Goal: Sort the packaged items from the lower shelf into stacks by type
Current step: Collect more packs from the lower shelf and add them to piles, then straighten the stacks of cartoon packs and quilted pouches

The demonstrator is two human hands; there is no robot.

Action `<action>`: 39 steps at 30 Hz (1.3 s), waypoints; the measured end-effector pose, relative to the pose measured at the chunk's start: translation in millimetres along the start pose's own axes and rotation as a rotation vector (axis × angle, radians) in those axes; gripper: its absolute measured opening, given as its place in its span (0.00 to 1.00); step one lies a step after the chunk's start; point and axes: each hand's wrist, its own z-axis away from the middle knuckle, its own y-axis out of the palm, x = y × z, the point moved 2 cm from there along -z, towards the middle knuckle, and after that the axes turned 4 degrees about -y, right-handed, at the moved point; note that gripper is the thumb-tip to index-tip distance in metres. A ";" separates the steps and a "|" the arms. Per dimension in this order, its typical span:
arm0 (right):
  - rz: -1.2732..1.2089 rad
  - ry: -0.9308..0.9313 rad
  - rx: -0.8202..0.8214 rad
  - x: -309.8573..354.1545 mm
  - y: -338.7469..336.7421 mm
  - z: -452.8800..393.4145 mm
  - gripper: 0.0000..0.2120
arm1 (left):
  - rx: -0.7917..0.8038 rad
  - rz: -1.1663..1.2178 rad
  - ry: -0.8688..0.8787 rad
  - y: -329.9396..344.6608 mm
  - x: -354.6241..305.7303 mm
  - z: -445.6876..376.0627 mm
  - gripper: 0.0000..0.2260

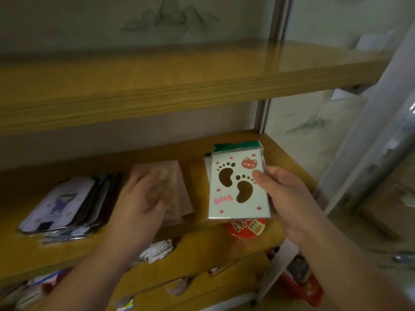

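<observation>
My right hand (278,189) grips a white packet printed with brown footprints, a red bear face and the word BEAR (235,189), holding it just above the wooden shelf (197,241). A green-topped packet (235,146) shows right behind it. My left hand (141,198), blurred, rests on a stack of pinkish-brown packets (177,187) in the middle of the shelf. At the left lies a slanted stack of packets with a white cartoon-figure cover (62,203) on top.
A red round tin (247,230) sits on the shelf edge under the held packet. A wooden shelf board (157,90) runs above. More packets and papers (157,250) crowd the level below. A red basket (303,286) stands at the lower right, a clear plastic sheet (381,131) hangs right.
</observation>
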 end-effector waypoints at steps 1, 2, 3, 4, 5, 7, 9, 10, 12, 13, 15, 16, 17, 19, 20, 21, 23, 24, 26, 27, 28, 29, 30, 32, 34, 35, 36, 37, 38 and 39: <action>0.020 0.000 0.004 1.7 -6.0 -7.7 0.16 | 0.006 -0.002 -0.016 4.7 -4.7 4.1 0.20; 0.039 -0.005 0.006 2.9 -11.1 -15.4 0.16 | 0.014 -0.004 -0.036 10.1 -9.2 7.4 0.21; 0.056 -0.013 0.009 3.6 -16.2 -23.6 0.15 | 0.014 0.006 -0.059 15.4 -13.1 10.4 0.23; 0.074 -0.024 0.012 3.9 -20.7 -32.2 0.14 | 0.005 0.029 -0.072 20.3 -17.6 13.1 0.25; 0.087 -0.034 0.012 3.8 -24.7 -40.1 0.13 | -0.007 0.051 -0.071 24.3 -22.5 14.8 0.26; 0.097 -0.044 0.014 1.9 -30.4 -54.3 0.11 | -0.023 0.080 -0.069 29.5 -33.3 15.6 0.27; 0.106 -0.047 0.028 -1.0 -33.0 -66.7 0.09 | -0.031 0.093 -0.077 32.2 -40.8 15.4 0.26; 0.107 -0.049 0.041 -2.1 -33.1 -72.5 0.09 | -0.034 0.094 -0.078 33.4 -44.1 15.2 0.25; 0.109 -0.043 0.065 -2.9 -30.9 -82.6 0.08 | -0.033 0.106 -0.081 37.0 -48.0 15.0 0.25; 0.122 -0.039 0.071 -2.6 -29.3 -86.9 0.09 | -0.028 0.109 -0.081 39.0 -49.6 15.8 0.25; 0.186 -0.060 0.061 -1.4 -24.7 -95.5 0.13 | -0.023 0.101 -0.080 41.7 -53.0 18.2 0.25; 0.244 -0.087 0.051 -0.7 -22.4 -99.1 0.16 | -0.021 0.091 -0.078 42.6 -54.2 19.6 0.25; 0.315 -0.120 0.045 0.0 -20.1 -102.4 0.18 | -0.020 0.079 -0.076 42.9 -54.7 20.8 0.26; 0.463 -0.189 0.050 1.8 -15.7 -104.9 0.19 | -0.024 0.049 -0.066 42.1 -53.7 22.7 0.26; 0.547 -0.225 0.052 2.3 -13.4 -104.8 0.20 | -0.027 0.029 -0.062 41.2 -51.8 23.3 0.26; 0.637 -0.268 0.038 2.5 -11.4 -104.4 0.20 | -0.027 0.008 -0.063 39.4 -49.8 24.1 0.25; 0.767 -0.375 -0.014 3.5 -7.0 -103.9 0.21 | -0.031 -0.023 -0.077 33.6 -44.7 26.5 0.25; 0.787 -0.432 -0.027 4.2 -3.2 -103.3 0.21 | -0.034 -0.037 -0.092 30.5 -40.8 28.2 0.25; 0.774 -0.537 -0.008 7.1 8.7 -98.7 0.20 | -0.044 -0.083 -0.132 23.5 -31.9 33.3 0.25; 0.762 -0.579 0.020 8.4 16.7 -94.8 0.19 | -0.047 -0.114 -0.143 19.7 -27.3 36.7 0.26; 0.757 -0.617 0.053 9.6 25.7 -89.1 0.19 | -0.048 -0.145 -0.151 15.4 -22.6 40.6 0.26; 0.760 -0.648 0.090 10.3 35.6 -82.4 0.19 | -0.046 -0.172 -0.162 10.5 -18.4 44.4 0.26; 0.767 -0.673 0.128 10.8 45.7 -74.8 0.19 | -0.044 -0.192 -0.179 5.2 -14.3 47.6 0.26; 0.794 -0.722 0.185 11.8 66.1 -58.0 0.18 | -0.050 -0.206 -0.220 -6.4 -5.6 53.2 0.26; 0.863 -0.800 0.221 12.6 85.0 -42.0 0.17 | -0.071 -0.208 -0.253 -18.6 2.9 57.2 0.26; 0.900 -0.836 0.254 12.2 93.9 -35.4 0.17 | -0.083 -0.202 -0.262 -24.6 7.1 58.9 0.26; 0.927 -0.853 0.298 11.8 102.8 -29.9 0.18 | -0.092 -0.196 -0.267 -30.5 10.9 60.5 0.26; 0.942 -0.853 0.341 10.9 111.0 -25.7 0.19 | -0.101 -0.193 -0.270 -36.4 14.7 62.0 0.26; 0.950 -0.851 0.369 10.2 119.3 -21.8 0.20 | -0.112 -0.188 -0.271 -42.9 19.1 64.2 0.26; 0.954 -0.852 0.382 9.8 128.0 -18.1 0.20 | -0.124 -0.179 -0.273 -49.9 24.4 66.2 0.26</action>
